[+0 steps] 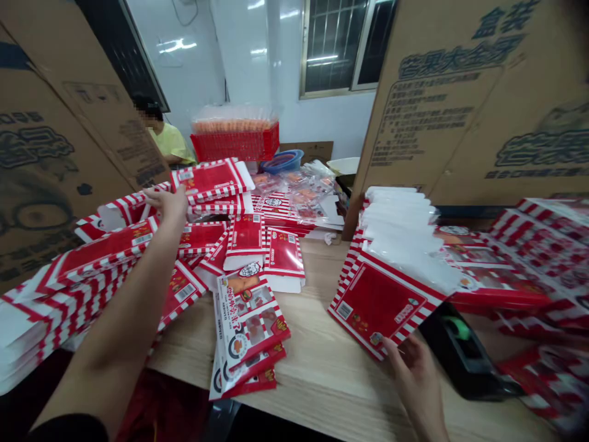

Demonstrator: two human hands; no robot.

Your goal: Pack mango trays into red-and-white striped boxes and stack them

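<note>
My right hand (pixel 416 374) pinches the lower corner of a red snack box (pixel 381 301) with white-striped edges and a barcode. This box is the front one of a leaning row, with white flaps (pixel 398 215) along the top. My left hand (pixel 166 201) reaches over a pile at the left, fingers stretched out beside a similar red box (pixel 209 178); whether it presses on a box is partly hidden. Under my left forearm lies a stack of striped boxes (pixel 101 252). Between my hands, several flat printed boxes (pixel 251 325) overlap on the wooden table (pixel 317 362).
A black tape dispenser (pixel 473 356) stands right of my right hand, near more stacked boxes (pixel 547 245). Large cartons (pixel 460 110) flank the table. Behind are clear-wrapped pieces (pixel 306 193), a blue basin (pixel 283 161), a red crate (pixel 234 144) and a person in yellow (pixel 172 141).
</note>
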